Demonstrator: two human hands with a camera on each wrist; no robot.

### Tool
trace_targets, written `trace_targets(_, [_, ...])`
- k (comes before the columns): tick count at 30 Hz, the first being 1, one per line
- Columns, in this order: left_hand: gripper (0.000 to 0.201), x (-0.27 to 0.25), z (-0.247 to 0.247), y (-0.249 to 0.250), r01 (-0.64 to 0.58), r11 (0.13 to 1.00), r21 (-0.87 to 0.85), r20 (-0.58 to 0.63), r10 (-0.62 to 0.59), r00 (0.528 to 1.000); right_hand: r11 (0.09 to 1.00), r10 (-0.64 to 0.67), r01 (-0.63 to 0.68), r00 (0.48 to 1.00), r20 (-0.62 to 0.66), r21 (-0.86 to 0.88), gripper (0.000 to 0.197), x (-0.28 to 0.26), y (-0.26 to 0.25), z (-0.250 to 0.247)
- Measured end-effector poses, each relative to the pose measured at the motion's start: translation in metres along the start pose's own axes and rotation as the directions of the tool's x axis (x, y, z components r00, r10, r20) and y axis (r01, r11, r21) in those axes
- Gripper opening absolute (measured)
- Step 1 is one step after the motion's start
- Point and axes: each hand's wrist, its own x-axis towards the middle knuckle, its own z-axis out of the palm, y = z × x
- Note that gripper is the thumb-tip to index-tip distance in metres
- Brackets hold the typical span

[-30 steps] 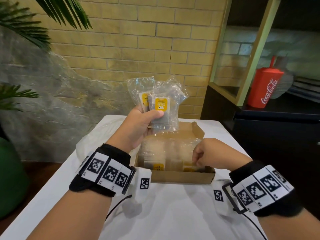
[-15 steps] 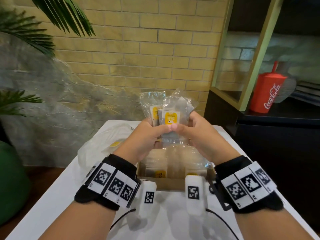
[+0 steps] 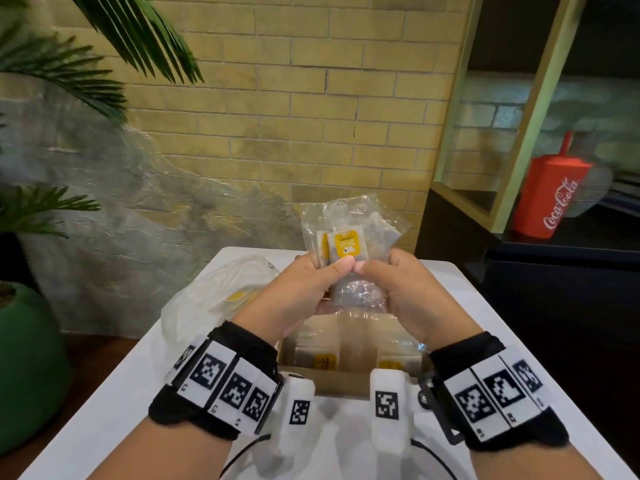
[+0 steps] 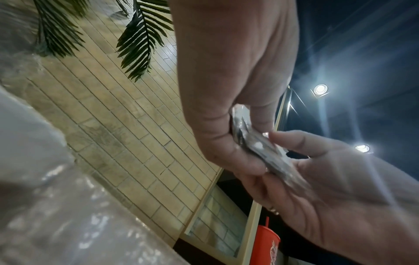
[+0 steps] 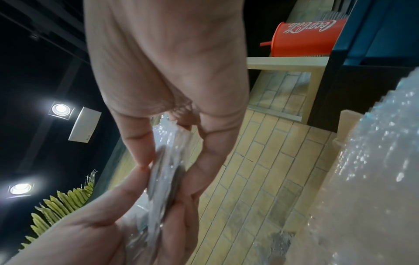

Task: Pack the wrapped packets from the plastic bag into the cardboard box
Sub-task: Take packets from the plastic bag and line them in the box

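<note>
Above the open cardboard box (image 3: pixel 341 384) I hold a small stack of clear-wrapped packets (image 3: pixel 346 245) with yellow labels. My left hand (image 3: pixel 322 275) grips its left side and my right hand (image 3: pixel 384 275) grips its right side, thumbs nearly touching in front. Both wrist views show the packets edge-on (image 4: pixel 267 156) (image 5: pixel 163 188), pinched by the left hand (image 4: pixel 238 136) and the right hand (image 5: pixel 170 156). More wrapped packets (image 3: pixel 325 358) lie in the box below. The crumpled plastic bag (image 3: pixel 214 299) lies on the table to the left, something yellow inside.
The white table (image 3: pixel 104 410) ends close to a brick wall. A dark shelf unit with a red Coca-Cola cup (image 3: pixel 550 199) stands on the right. On the left there is a green pot (image 3: pixel 27 368) with palm fronds overhead.
My right hand has left the packets in the box and risen to join the left hand on the held stack. The stack now sits lower and more central over the box.
</note>
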Motion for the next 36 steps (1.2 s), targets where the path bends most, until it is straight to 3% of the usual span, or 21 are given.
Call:
trace_targets(2, [0.021,0.0,0.001,0.001,-0.001,1.0,-0.01,0.009,0.001,1.0,1.0,0.013,-0.013,1.0,-0.011,-0.009,0.035,0.0,-0.002,0.002])
trace_targets(5, [0.023,-0.004,0.004,0.004,-0.02,0.999,-0.04,0.044,0.021,0.999,1.0,0.025,-0.025,1.0,0.019,0.016,0.055,0.0,-0.003,0.004])
trace_targets(10, [0.023,-0.004,-0.001,0.005,0.003,0.998,-0.06,-0.018,-0.004,1.0,0.995,0.004,0.003,0.998,-0.065,0.102,0.018,-0.003,-0.009,-0.002])
trace_targets(12, [0.013,-0.004,-0.006,0.008,0.001,0.996,-0.086,-0.069,-0.007,0.998,0.983,-0.016,0.032,0.996,-0.088,0.179,0.016,-0.005,-0.015,-0.009])
trace_targets(15, [0.005,-0.005,-0.02,0.009,-0.015,0.983,0.182,-0.102,0.034,0.994,0.963,-0.045,0.092,0.981,-0.186,0.255,0.017,-0.008,-0.022,-0.026])
trace_targets(18, [0.01,-0.008,-0.029,0.008,-0.042,0.862,0.506,-0.013,0.056,0.998,0.942,-0.03,0.112,0.967,-0.253,0.316,0.011,-0.008,-0.027,-0.04])
trace_targets(21, [0.013,-0.007,-0.027,0.005,0.009,0.63,0.777,0.049,-0.075,0.996,0.939,-0.034,0.123,0.963,-0.268,0.32,0.011,-0.009,-0.029,-0.046])
trace_targets(27, [0.019,-0.007,-0.021,-0.008,0.068,0.382,0.922,0.023,-0.228,0.973,0.955,-0.033,0.097,0.974,-0.225,0.279,0.024,-0.013,-0.031,-0.038])
trace_targets(31, [0.026,-0.006,-0.024,-0.012,0.082,0.305,0.949,-0.01,-0.229,0.973,0.962,-0.02,0.075,0.978,-0.207,0.261,0.028,-0.014,-0.031,-0.036])
trace_targets(36, [0.022,-0.005,-0.021,-0.011,0.035,0.316,0.948,0.02,-0.172,0.985,0.964,-0.02,0.072,0.98,-0.199,0.257,0.034,-0.014,-0.031,-0.036])
